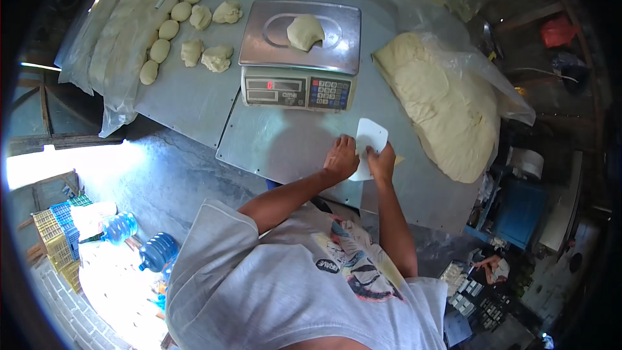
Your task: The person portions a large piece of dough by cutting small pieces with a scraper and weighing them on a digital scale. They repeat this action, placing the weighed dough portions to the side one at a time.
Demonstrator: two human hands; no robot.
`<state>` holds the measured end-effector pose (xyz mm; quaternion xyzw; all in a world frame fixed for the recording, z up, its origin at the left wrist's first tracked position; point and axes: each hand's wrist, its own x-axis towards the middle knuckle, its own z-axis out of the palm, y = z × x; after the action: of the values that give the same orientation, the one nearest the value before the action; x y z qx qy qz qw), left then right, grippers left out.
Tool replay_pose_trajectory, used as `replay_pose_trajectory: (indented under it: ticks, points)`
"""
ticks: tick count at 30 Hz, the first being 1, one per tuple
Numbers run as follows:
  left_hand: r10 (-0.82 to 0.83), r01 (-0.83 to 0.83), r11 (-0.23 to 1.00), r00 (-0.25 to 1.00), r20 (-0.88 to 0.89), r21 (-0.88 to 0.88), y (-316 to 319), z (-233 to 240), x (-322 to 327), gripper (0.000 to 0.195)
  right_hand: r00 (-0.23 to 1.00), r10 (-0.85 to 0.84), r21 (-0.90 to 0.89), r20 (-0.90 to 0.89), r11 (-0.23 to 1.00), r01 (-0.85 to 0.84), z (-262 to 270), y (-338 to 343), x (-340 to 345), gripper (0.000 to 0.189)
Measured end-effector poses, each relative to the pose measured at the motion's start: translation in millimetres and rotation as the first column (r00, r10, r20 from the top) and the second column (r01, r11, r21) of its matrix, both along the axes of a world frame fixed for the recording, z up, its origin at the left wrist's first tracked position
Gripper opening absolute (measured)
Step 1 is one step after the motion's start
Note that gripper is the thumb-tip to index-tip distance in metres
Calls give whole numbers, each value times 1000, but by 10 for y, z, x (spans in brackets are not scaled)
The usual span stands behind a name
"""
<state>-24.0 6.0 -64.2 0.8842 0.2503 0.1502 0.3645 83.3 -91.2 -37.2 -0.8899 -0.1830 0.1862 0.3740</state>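
My right hand [382, 163] grips a white plastic dough scraper [372, 131], its thumb lying across the flat face. Against the scraper's left edge is my left hand [342, 158], fingers curled; whether it pinches anything is hidden. Both hands are above the metal tabletop [272, 141], just in front of a digital scale [299, 90]. One dough piece [305, 32] rests on the scale's steel pan [257, 34], and red digits glow on the display. To the right of my hands lies a large dough mass [442, 107], partly covered by clear plastic sheeting [466, 58].
Left of the scale are several rough dough pieces [217, 58] and a row of smooth dough balls [169, 29] beside a plastic sheet [121, 34]. Blue water jugs [158, 252] and stacked crates [56, 233] stand lower left. Another person [496, 270] is at lower right.
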Motion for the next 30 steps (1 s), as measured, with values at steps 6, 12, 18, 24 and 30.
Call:
replay_pose_trajectory:
  ticks: [6, 12, 18, 24, 30]
  points:
    - [-4, -32, 889, 997, -77, -457, 301, 154, 23, 41, 987, -132, 273, -93, 950, 152, 43, -504, -198, 35]
    - [-56, 45, 990, 995, -84, -131, 453, -244, -361, 18, 996, -67, 198, 52, 979, 56, 839, -459, -355, 33]
    - [-7, 3, 985, 1000, -22, -173, 393, -16, -455, 16, 979, 161, -259, 123, 958, -125, 653, 269, -614, 30]
    - [222, -207, 949, 974, 38, -236, 438, -158, -343, 32, 989, 95, 112, -117, 990, -82, -87, 207, -317, 35]
    - [241, -205, 964, 943, 229, -171, 1568, 1030, 219, 49, 923, 33, 314, -383, 945, 97, 302, -507, -352, 37]
